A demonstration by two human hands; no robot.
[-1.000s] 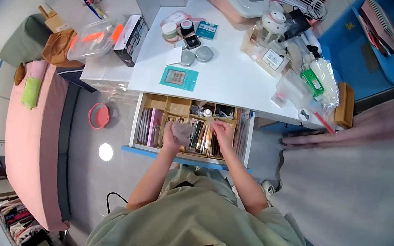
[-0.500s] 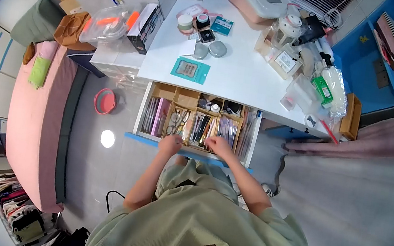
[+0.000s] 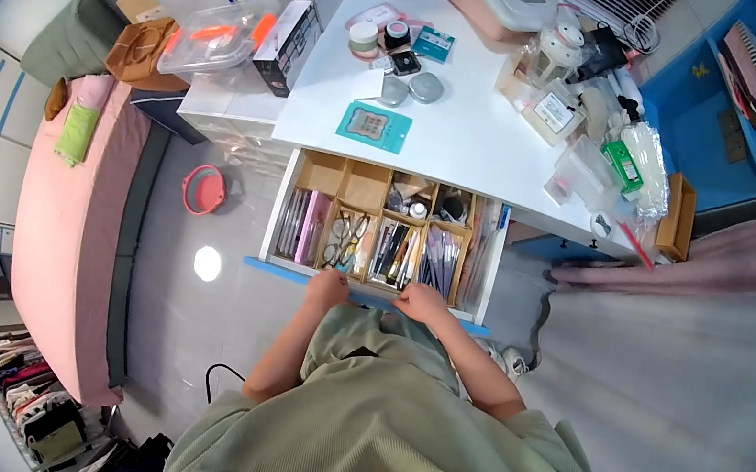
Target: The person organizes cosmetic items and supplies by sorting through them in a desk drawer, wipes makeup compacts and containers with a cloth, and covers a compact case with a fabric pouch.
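Observation:
The drawer [image 3: 276, 263] is pulled out from the white desk [image 3: 478, 144], with brown dividers inside. Its compartments hold glasses [image 3: 357, 229], a pink case [image 3: 313, 227], dark and light pens or brushes [image 3: 391, 249], purple-handled brushes [image 3: 439, 259] and a small white-capped bottle [image 3: 417, 210]. At the blue front edge, my left hand [image 3: 328, 289] has its fingers curled over the rim below the glasses. My right hand [image 3: 423, 303] is curled on the same edge, below the brushes. Neither hand shows a loose item; the fingertips are partly hidden.
On the desk stand jars [image 3: 363, 39], a teal packet [image 3: 374, 126], grey round cases [image 3: 426, 87], a pink bin [image 3: 473, 8], a white lantern [image 3: 560, 49] and a green box [image 3: 622, 167]. A pink basket [image 3: 204, 189] is on the floor, left of the drawer.
The crumpled translucent item in my left hand a second ago is no longer in it. Both hands have moved back from over the compartments to the drawer's front edge. The view has shifted.

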